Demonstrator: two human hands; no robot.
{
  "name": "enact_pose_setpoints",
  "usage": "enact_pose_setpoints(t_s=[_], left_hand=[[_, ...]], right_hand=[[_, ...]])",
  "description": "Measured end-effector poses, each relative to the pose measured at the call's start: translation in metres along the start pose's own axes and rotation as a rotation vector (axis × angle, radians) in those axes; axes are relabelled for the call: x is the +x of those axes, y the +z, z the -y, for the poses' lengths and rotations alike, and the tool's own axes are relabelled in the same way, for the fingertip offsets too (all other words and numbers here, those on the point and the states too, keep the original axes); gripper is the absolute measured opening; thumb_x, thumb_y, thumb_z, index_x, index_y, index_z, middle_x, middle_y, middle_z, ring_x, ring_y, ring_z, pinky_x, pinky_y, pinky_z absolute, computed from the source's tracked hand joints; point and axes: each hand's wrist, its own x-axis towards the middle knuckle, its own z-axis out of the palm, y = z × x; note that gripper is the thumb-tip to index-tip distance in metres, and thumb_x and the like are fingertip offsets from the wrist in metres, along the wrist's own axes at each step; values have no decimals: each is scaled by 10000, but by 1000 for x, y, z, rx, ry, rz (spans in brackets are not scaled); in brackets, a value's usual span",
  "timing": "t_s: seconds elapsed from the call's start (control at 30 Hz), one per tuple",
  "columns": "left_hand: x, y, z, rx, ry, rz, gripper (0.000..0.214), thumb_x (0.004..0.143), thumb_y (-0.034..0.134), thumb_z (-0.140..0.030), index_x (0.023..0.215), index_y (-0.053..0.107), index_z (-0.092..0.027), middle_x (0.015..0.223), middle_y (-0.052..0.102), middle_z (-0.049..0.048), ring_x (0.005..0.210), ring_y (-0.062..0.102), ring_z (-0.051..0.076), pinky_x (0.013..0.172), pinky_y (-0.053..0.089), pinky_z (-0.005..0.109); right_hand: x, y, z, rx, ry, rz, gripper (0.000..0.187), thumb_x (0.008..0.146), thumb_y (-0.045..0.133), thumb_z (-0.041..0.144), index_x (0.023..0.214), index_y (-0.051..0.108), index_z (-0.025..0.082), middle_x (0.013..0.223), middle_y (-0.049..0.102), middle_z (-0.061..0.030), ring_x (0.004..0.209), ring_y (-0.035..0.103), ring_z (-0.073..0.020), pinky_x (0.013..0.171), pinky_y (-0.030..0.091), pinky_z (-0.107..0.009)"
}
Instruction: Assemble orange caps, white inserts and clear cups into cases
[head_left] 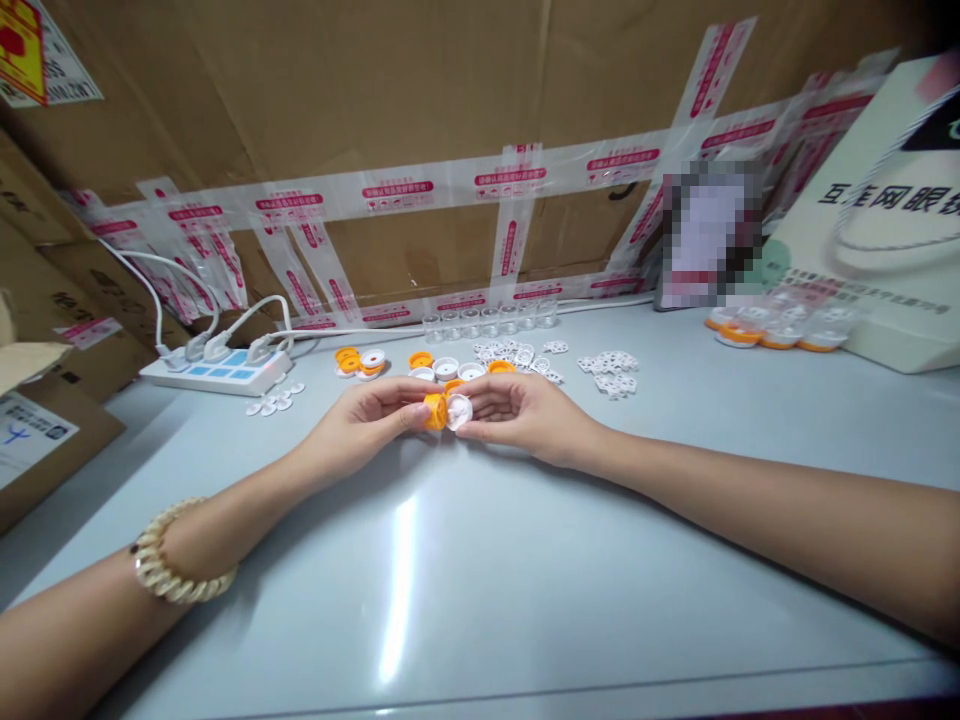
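Note:
Between thumb and fingers, my left hand (373, 412) pinches a small round orange cap (434, 411). My right hand (531, 418) grips a white round cap (459, 411), its hollow side turned toward me. The two caps are held side by side just above the table, close together or touching; I cannot tell which. Right behind them lie several more orange and white round caps (445, 368), partly hidden by my fingers. A beaded bracelet (180, 555) circles my left wrist.
A power strip (217, 372) with plugs stands at left, near small white discs (276, 402). Clear cylinders (491, 320) line the back, before white openwork pieces (609, 370). Finished-looking orange-based clear containers (784, 325), a phone-like screen (705, 240) and a paper bag (885, 220) stand right. Cardboard (420, 100) walls the back.

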Motion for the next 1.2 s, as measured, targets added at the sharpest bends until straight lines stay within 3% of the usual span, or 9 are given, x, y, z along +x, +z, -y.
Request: enact_pose_setpoints(t_s=[0.27, 0.63, 1.2], left_hand=[[-1, 2, -3, 35, 23, -100, 255, 743, 661, -303, 955, 676, -162, 1001, 699, 77, 894, 652, 196, 776, 540, 272], [-3, 1, -6, 188, 73, -103, 273, 754, 636, -321, 976, 696, -174, 1035, 696, 73, 945, 642, 216, 829, 522, 295], [-1, 6, -6, 186, 30, -68, 272, 726, 637, -291, 964, 712, -182, 1015, 702, 64, 942, 654, 230, 848, 517, 314]], right_hand=[[-4, 5, 6, -1, 90, -116, 342, 617, 738, 221, 934, 635, 146, 853, 710, -50, 825, 676, -169, 810, 533, -327], [-6, 7, 8, -30, 57, -111, 297, 606, 750, 226, 872, 641, 152, 818, 715, -38, 803, 685, -173, 790, 543, -325], [-8, 9, 9, -39, 72, -82, 350, 538, 793, 301, 812, 643, 141, 759, 685, -36, 786, 670, -189, 799, 530, -364]])
